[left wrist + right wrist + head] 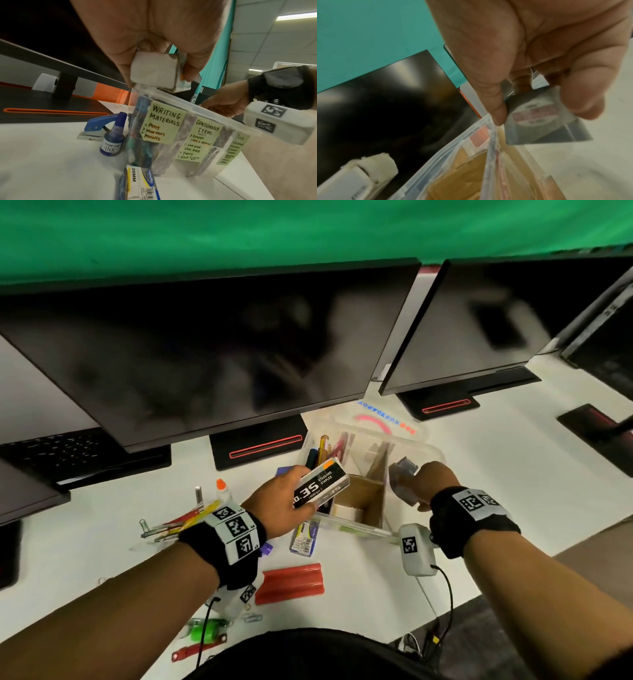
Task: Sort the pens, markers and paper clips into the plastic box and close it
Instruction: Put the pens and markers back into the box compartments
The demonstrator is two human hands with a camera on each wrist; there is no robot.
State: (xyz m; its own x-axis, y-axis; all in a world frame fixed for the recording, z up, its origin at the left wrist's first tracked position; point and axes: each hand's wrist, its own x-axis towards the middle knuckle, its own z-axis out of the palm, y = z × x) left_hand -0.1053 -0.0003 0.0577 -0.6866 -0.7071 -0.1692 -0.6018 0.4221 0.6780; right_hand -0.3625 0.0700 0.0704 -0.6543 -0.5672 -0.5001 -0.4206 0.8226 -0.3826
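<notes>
The clear plastic box (428,453) stands open on the white desk, split by cardboard dividers; pens (320,450) stand in its left compartment. Notes on its front (163,124) read writing materials, consumable items and tools. My left hand (284,501) grips a black staples box (322,484) above the box's near left rim. Over the right compartment my right hand (423,484) pinches a small clear case (537,119) with a round label. Loose pens and pencils (186,523) and a paper clip (144,525) lie left of my left wrist. Another paper clip (253,618) lies near the front edge.
Two dark monitors (212,350) hang close over the box's lid (376,422). A glue bottle (222,489), paper clip pack (303,539), red ridged piece (291,582) and green item (205,628) lie on the desk. An ink bottle (113,140) and blue punch (96,125) stand left of the box.
</notes>
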